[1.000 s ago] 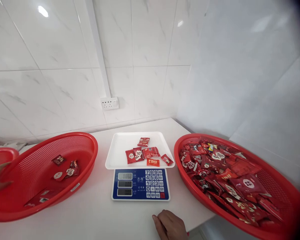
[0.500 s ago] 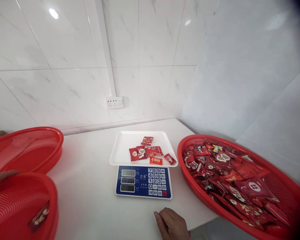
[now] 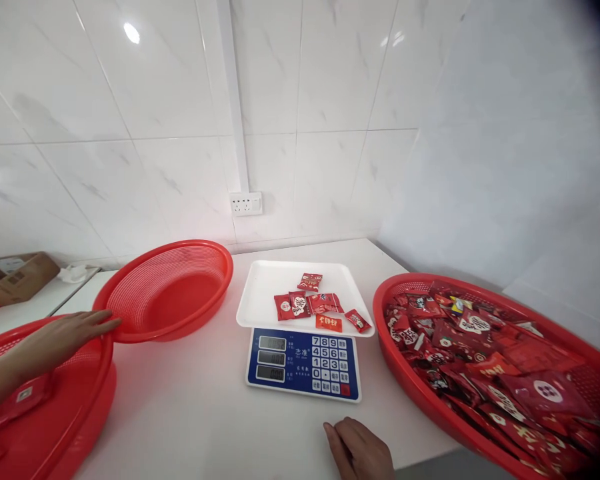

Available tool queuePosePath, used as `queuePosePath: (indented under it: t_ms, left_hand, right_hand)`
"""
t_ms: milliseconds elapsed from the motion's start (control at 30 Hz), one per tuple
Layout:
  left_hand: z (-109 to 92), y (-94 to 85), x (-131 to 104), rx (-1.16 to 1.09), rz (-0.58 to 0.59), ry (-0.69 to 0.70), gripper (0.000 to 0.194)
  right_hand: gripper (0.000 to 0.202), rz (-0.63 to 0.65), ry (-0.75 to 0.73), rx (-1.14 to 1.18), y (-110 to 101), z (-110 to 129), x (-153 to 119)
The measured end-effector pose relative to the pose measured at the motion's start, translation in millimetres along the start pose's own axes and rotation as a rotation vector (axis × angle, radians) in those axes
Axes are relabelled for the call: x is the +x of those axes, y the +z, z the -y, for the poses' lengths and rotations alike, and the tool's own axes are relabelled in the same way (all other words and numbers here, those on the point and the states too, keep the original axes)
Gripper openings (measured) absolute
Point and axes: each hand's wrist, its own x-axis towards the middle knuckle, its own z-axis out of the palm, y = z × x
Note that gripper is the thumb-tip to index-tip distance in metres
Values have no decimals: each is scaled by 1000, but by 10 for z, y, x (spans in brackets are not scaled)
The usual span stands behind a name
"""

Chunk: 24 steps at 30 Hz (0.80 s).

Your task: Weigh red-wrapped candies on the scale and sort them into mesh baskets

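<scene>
My left hand [image 3: 75,337] reaches over the near left red basket [image 3: 105,373], its fingertips close to the rim of the far left red basket [image 3: 220,300]. The fingers are stretched out, and nothing shows in them. Low in front of the scale [image 3: 305,393], my right hand [image 3: 360,450] rests on the table with fingers curled and nothing visible in them. Several small red packets [image 3: 299,305] lie on the scale's white tray [image 3: 265,273]. Red packets [image 3: 23,400] also lie in the near left basket.
A large red basket [image 3: 387,333] heaped with red packets stands at the right edge of the white table [image 3: 200,407]. An open cardboard box [image 3: 25,283] sits at the far left. A socket [image 3: 247,204] is on the tiled wall behind.
The far left basket has moved right, closer to the scale, and stands apart from the near one. My left hand has reached further right. The view has turned slightly left.
</scene>
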Motion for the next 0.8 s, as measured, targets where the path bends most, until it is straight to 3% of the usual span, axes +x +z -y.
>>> queuePosePath:
  t_ms: [100,200,333,433,533,600,733,800]
  left_hand:
    - [164,15,98,162,51,187,64]
    - [276,34,208,271,-18,209,66]
    - [352,-30,327,341,-34,82,64]
    - [288,-176,432,339,-46,-79,56]
    - [-3,-316,568,166,-62,-195,44]
    - [-331,-329,632,27,-46,-150,42]
    - [-1081,-130,533,-110,49,15,47]
    - [-1347,-2,391,-220,141,76,52]
  right_hand:
    - [40,-10,7,-1,-1,9,3]
    - [40,-21,11,2,-4,12,8]
    - [39,10,-13,-30,-6,-14,7]
    - [38,39,-41,-50,2,-45,-5]
    - [38,46,-36,-59,12,-51,-14]
    - [39,45,-13,-59,12,-35,-12]
    - [41,49,27,-60,-5,1,5]
    - [41,56,33,-62,-14,0,7]
